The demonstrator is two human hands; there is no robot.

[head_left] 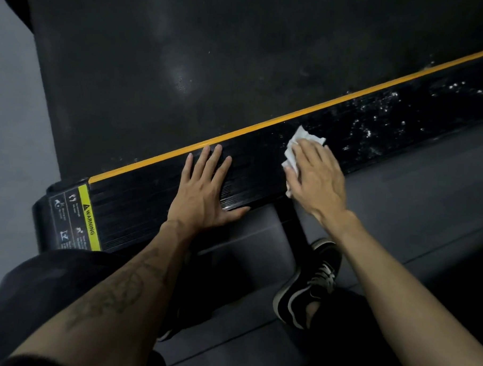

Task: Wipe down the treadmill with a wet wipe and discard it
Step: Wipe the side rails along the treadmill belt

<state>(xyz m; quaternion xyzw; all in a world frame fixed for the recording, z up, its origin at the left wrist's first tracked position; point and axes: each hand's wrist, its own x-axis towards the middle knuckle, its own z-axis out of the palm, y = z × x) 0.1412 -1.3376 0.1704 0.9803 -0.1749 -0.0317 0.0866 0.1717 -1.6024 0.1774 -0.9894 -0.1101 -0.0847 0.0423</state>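
- Floor: a grey strip is seen down the left edge of the frame, beside the treadmill.
- Label: a warning sticker with a yellow band is fixed at the lower-left end of the rail.
- Belt: the dark running surface fills the upper half of the frame; pale smudges are seen on it.
- Stripe: an orange line runs from lower left to upper right, between belt and rail.
- Rail: the black ribbed side rail is laid diagonally across the centre.
- Left hand: it is laid flat on the rail at centre, fingers straight and spread, nothing grasped.
- Wipe: the crumpled white wipe is pressed onto the rail just right of centre, mostly covered by the right hand.
- Right hand: it is rested on the wipe with fingers nearly straight, pressing rather than clenching.
- Droplets: bright wet specks are scattered on the rail toward the upper right.
- Shoe: a black shoe with white laces is seen on the floor at lower right.
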